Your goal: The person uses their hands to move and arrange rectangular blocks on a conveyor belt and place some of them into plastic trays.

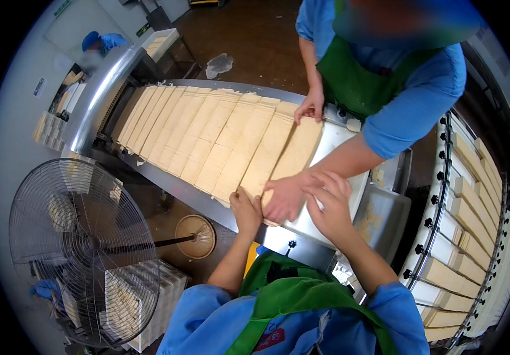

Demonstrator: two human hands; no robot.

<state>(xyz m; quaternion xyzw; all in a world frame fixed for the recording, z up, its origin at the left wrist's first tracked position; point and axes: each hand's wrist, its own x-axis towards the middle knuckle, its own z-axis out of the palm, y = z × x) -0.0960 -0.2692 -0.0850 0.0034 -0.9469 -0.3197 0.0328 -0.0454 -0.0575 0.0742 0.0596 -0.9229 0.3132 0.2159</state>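
Note:
A row of flat, pale-yellow slabs [207, 139] lies across a metal-edged conveyor; they look like layered dough or bean-curd sheets, I cannot tell which. At the near end of the slabs, my left hand [246, 213] touches their edge with fingers and thumb apart. My right hand [331, 207] is raised over the white belt, its fingers bent and apart, beside a co-worker's forearm. The co-worker's hand [284, 198] presses on the near end of the last slab [299, 145], and their other hand [311, 106] holds its far end.
The co-worker in a green apron [352, 83] stands across the conveyor. A large fan [92, 242] is at left, by stacked trays [142, 302]. A grey bin with scraps [382, 216] sits right of the belt; a second conveyor [453, 236] carries more slabs. Another person [110, 41] is far left.

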